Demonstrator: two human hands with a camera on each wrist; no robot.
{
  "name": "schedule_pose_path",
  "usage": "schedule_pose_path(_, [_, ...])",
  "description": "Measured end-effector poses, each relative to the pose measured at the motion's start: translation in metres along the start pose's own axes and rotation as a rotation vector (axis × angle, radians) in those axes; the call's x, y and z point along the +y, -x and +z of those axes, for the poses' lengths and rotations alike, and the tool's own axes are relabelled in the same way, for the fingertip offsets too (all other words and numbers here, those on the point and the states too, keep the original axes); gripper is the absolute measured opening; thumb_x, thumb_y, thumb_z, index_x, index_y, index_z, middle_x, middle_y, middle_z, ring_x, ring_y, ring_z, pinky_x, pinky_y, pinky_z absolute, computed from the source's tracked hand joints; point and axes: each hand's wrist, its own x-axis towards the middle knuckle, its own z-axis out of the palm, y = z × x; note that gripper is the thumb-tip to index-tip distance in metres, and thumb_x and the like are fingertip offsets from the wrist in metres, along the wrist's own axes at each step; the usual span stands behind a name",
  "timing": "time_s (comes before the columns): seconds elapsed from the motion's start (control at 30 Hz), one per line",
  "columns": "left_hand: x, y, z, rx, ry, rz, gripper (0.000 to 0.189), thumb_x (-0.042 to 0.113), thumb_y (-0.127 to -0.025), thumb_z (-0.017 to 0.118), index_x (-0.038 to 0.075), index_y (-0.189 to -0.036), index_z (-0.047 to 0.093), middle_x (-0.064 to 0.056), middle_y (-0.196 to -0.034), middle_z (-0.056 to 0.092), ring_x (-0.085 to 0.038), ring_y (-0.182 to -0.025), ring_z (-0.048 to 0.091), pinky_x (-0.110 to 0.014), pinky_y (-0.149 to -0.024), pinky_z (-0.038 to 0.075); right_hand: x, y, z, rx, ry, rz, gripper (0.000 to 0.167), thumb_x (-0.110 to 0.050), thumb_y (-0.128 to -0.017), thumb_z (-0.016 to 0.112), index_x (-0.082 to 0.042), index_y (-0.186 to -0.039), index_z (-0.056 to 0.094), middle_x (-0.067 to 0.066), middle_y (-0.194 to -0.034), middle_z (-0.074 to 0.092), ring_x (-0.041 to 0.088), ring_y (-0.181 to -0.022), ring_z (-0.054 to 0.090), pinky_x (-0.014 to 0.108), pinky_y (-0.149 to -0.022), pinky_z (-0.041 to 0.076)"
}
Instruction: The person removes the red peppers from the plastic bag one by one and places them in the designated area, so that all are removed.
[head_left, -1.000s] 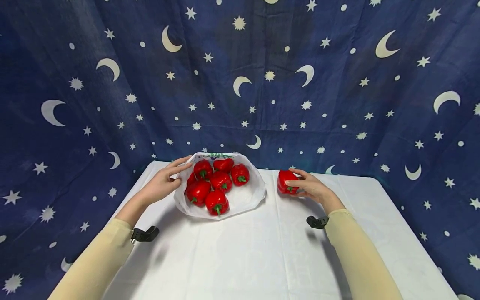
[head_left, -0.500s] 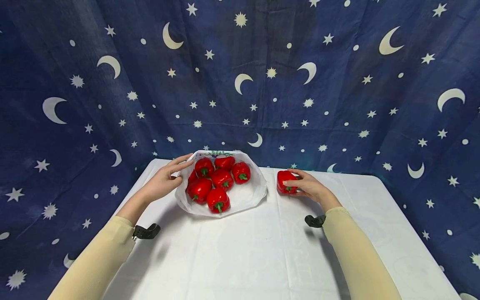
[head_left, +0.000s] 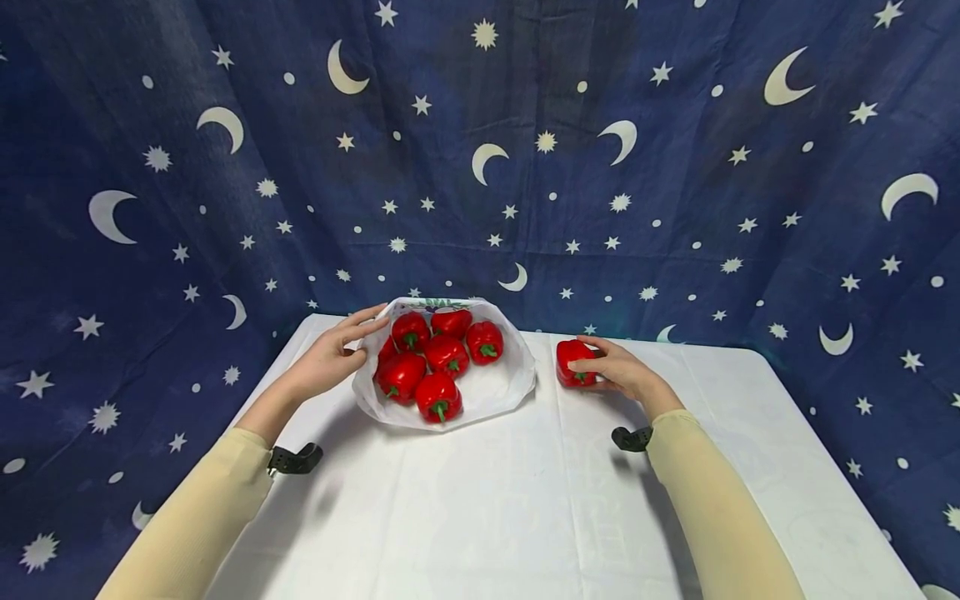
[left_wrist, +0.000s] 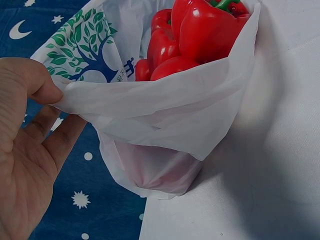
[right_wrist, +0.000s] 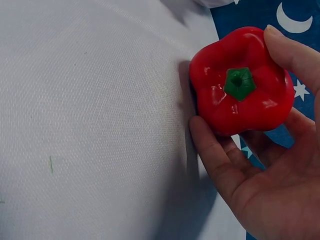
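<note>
Nearest on my head feed, two cream sleeves (head_left: 187, 517) come in from the lower corners, a black strap (head_left: 296, 459) at each wrist, above the white-clothed counter (head_left: 465, 508). My right wrist feed picks up a short green mark (right_wrist: 51, 164) on white cloth that I can't make out from the head.

Further in sits a white plastic bag (head_left: 495, 390), its mouth toward me. Only from the head can I count seven red bell peppers (head_left: 438, 397) inside; the left wrist feed shows just a few over the rim, plus a red tint through the thin wall.

The left grip (head_left: 326, 364), a bare hand, pinches the bag's left rim; the left wrist feed shows the thumb on one side of the film and fingers beyond it. The right grip (head_left: 626, 372) grasps a single red pepper (head_left: 573, 358) between thumb and fingers, right of the bag and apart from it, toward the counter's far edge. Its green stem (right_wrist: 240, 84) faces the right wrist camera squarely, while from the head I get only a sliver. I can't tell whether that pepper touches the cloth.

On the bag's far wall, the left wrist feed reveals a blue-trunked tree print (left_wrist: 95, 57); the head feed catches mere leaves. Behind everything hangs a navy curtain (head_left: 450, 50) of moons and stars.
</note>
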Motion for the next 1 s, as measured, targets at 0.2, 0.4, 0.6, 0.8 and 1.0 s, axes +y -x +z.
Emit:
schedule_pose_path(0.2, [0.0, 0.0, 0.0, -0.003, 0.004, 0.002, 0.062, -0.009, -0.095, 0.048, 0.016, -0.152, 0.052, 0.01, -0.164, 0.031, -0.02, -0.145, 0.035, -0.03, -0.079, 0.047, -0.001, 0.0, -0.001, 0.003, 0.017, 0.005, 0.096, -0.023, -0.087, 0.082, -0.019, -0.164, 0.025, 0.021, -0.16, 0.024, 0.041, -0.139, 0.034, 0.047, -0.1, 0.05])
schedule_pose_path(0.4, [0.002, 0.001, 0.0, -0.009, 0.007, -0.011, 0.063, -0.008, -0.095, 0.048, 0.017, -0.152, 0.051, 0.01, -0.164, 0.03, -0.02, -0.146, 0.033, -0.03, -0.079, 0.046, 0.002, -0.001, -0.004, 0.012, 0.037, 0.013, 0.098, -0.03, -0.085, 0.084, -0.019, -0.164, 0.026, 0.021, -0.16, 0.025, 0.04, -0.141, 0.031, 0.047, -0.101, 0.049])
schedule_pose_path(0.6, [0.002, 0.0, 0.001, -0.009, -0.003, -0.005, 0.061, -0.008, -0.095, 0.048, 0.011, -0.152, 0.05, 0.009, -0.164, 0.03, -0.022, -0.144, 0.035, -0.029, -0.075, 0.045, 0.003, -0.002, -0.003, 0.038, 0.053, 0.03, 0.097, -0.035, -0.087, 0.082, -0.022, -0.165, 0.026, 0.02, -0.16, 0.028, 0.039, -0.142, 0.031, 0.046, -0.103, 0.047])
schedule_pose_path(0.8, [0.002, -0.001, 0.002, -0.007, 0.001, -0.004, 0.06, -0.009, -0.094, 0.047, 0.007, -0.152, 0.05, 0.009, -0.164, 0.03, -0.022, -0.142, 0.037, -0.028, -0.072, 0.045, 0.002, -0.003, -0.005, 0.035, 0.066, 0.046, 0.104, -0.041, -0.087, 0.08, -0.022, -0.166, 0.016, 0.022, -0.163, 0.023, 0.039, -0.142, 0.032, 0.045, -0.104, 0.047])
schedule_pose_path(1.0, [0.002, 0.0, 0.002, 0.006, 0.014, -0.024, 0.06, -0.009, -0.094, 0.048, 0.009, -0.152, 0.051, 0.011, -0.164, 0.031, -0.017, -0.145, 0.034, -0.03, -0.078, 0.045, -0.003, 0.008, -0.01, 0.011, 0.069, 0.01, 0.103, -0.04, -0.091, 0.077, -0.015, -0.166, 0.011, 0.025, -0.163, 0.02, 0.042, -0.142, 0.034, 0.051, -0.108, 0.042])
